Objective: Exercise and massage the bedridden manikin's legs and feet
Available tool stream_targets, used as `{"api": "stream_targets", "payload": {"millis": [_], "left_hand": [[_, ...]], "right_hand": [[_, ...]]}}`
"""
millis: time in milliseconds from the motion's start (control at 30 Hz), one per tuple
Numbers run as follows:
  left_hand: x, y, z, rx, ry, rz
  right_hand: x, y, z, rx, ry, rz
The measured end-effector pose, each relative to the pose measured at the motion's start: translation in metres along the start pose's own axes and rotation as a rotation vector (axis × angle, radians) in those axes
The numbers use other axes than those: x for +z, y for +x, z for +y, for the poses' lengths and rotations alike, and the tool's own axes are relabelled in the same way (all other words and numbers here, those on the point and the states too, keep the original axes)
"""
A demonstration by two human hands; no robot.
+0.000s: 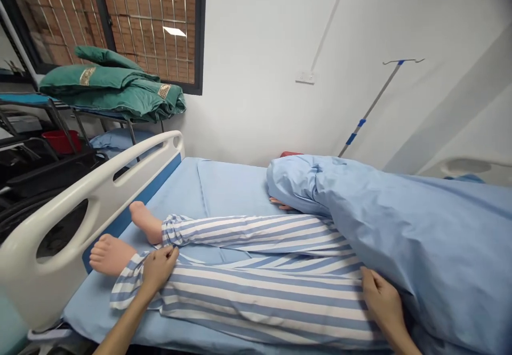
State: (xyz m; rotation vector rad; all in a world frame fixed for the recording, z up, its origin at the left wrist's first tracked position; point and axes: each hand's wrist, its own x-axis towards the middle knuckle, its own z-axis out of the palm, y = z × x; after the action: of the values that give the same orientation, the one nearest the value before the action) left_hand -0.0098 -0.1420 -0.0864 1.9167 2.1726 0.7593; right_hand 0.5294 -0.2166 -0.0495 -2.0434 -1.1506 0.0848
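A figure with smooth, mannequin-like feet lies on the bed in blue-and-white striped trousers. My left hand is closed on the trouser fabric near the ankle of the closer leg. Farther up the same leg, my right hand pinches the trouser cloth beside the edge of a light blue quilt. The quilt covers the figure's upper body. From under its edge, fingers of the figure's hand show. The near trouser leg looks loose and spread wide.
A white bed end board stands at the left. The blue sheet shows beyond the legs. Behind the bed are an IV pole and a wall socket. Folded green quilts lie near the barred window, with a red bucket below.
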Motion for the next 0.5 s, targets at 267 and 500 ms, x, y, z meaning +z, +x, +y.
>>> {"api": "stream_targets", "payload": {"millis": [267,500], "left_hand": [[0.002,-0.002,0.003,-0.019,0.147,-0.03],[0.002,0.0,-0.005,-0.016,0.093,-0.121]], "right_hand": [[0.098,-0.068,-0.168,-0.274,0.219,-0.179],[0.224,-0.212,-0.337,-0.6,0.337,-0.443]]}}
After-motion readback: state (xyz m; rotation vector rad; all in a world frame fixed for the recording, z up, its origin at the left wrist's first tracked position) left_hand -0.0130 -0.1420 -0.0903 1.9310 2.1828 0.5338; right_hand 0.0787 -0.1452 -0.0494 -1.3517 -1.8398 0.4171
